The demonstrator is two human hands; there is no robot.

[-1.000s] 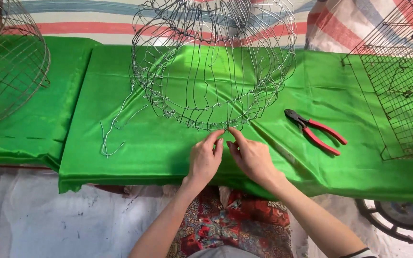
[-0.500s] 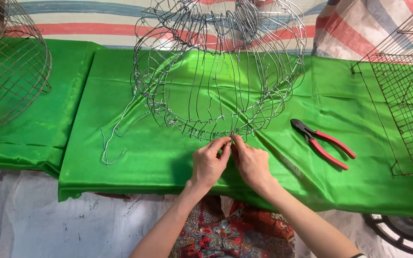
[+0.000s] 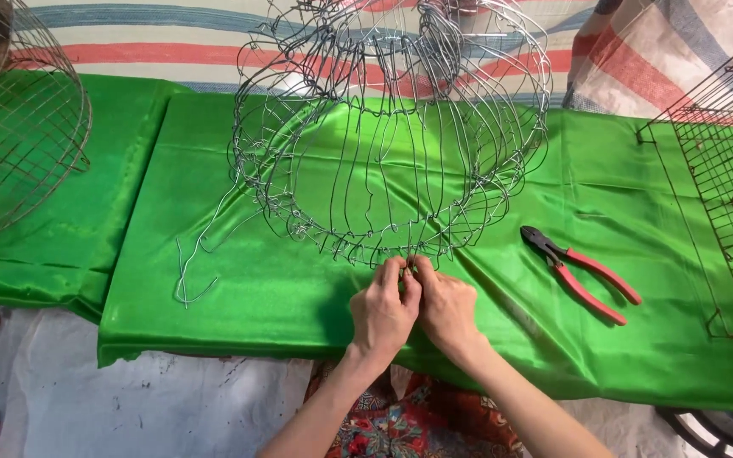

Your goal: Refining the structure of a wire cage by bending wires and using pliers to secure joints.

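Note:
A round basket frame of bent silver wire [image 3: 388, 136] lies on its side on the green cloth [image 3: 239, 288] of the table. My left hand [image 3: 383, 309] and my right hand [image 3: 447, 307] meet at its near rim, fingertips pinched together on a wire end where the rim touches the cloth. Both thumbs press against each other there. A loose length of wire [image 3: 193, 271] trails from the frame's left side across the cloth.
Red-handled pliers [image 3: 583, 273] lie on the cloth to the right of my hands. A rusty wire basket [image 3: 23, 127] stands at the far left, a flat wire-mesh cage panel [image 3: 723, 178] at the far right. Striped tarpaulin hangs behind the table.
My hands have drawn closer together at the rim, fingertips now touching on the wire. The view has shifted slightly, so the frame and pliers sit a little to the right.

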